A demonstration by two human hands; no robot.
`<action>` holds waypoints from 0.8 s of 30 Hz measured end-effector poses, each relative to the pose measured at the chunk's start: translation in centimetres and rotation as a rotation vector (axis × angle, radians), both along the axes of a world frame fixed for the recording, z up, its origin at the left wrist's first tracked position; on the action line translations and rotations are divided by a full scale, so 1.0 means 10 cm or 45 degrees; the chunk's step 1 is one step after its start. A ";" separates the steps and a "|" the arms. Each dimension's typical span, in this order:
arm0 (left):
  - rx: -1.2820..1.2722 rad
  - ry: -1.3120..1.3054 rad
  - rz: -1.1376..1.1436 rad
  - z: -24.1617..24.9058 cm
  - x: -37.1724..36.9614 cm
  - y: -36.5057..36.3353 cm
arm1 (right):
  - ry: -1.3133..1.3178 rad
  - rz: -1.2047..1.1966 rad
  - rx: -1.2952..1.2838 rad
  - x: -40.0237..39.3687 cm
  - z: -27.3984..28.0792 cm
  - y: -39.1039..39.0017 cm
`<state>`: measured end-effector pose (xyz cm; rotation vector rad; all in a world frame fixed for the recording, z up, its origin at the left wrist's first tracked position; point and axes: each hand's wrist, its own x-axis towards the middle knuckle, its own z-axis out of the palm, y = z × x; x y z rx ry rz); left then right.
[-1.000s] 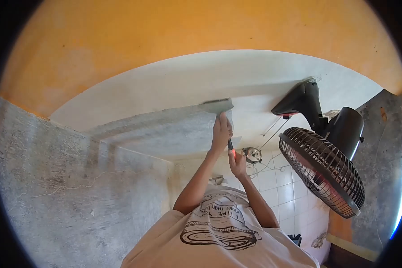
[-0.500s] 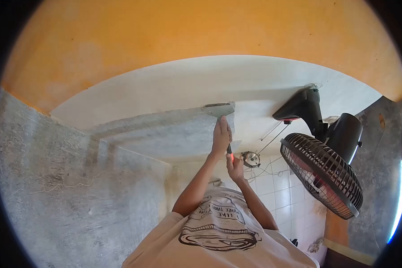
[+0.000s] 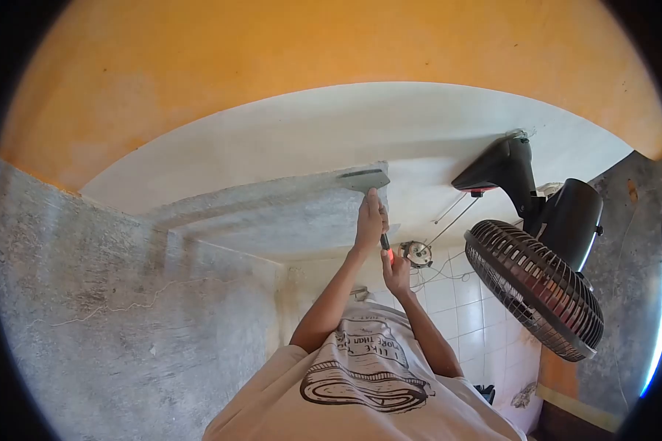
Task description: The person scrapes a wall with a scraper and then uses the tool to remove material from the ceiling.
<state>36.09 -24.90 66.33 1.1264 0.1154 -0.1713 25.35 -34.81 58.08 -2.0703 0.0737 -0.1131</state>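
Note:
A wide-bladed scraper (image 3: 365, 180) lies against the white-painted wall (image 3: 309, 132), its blade at the upper right edge of a bare grey patch (image 3: 272, 202). My left hand (image 3: 370, 226) is closed round the upper part of the scraper's handle, just below the blade. Lower down, my right hand (image 3: 396, 272) grips the red end of the same black-and-red handle (image 3: 388, 252). Both arms are stretched out in front of my printed shirt (image 3: 368, 375).
A black wall fan (image 3: 533, 287) is mounted to the right of my hands, with its base (image 3: 496, 165) on the wall. Near my right hand is a round fixture (image 3: 417, 254) with loose cords. Orange paint (image 3: 331, 44) covers the area above, and a grey wall (image 3: 110, 309) stands at left.
The view has shifted slightly, so my hands and the scraper appear a little further right. Both hands keep their grip, and the blade remains near the patch's upper right edge.

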 end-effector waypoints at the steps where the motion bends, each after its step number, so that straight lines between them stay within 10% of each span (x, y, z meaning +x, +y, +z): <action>1: 0.036 0.011 0.026 -0.01 0.00 -0.02 | -0.004 -0.001 -0.001 0.00 -0.02 0.00; 24: 0.279 0.009 0.109 0.08 0.03 -0.19 | -0.037 -0.051 0.099 -0.08 -0.05 0.05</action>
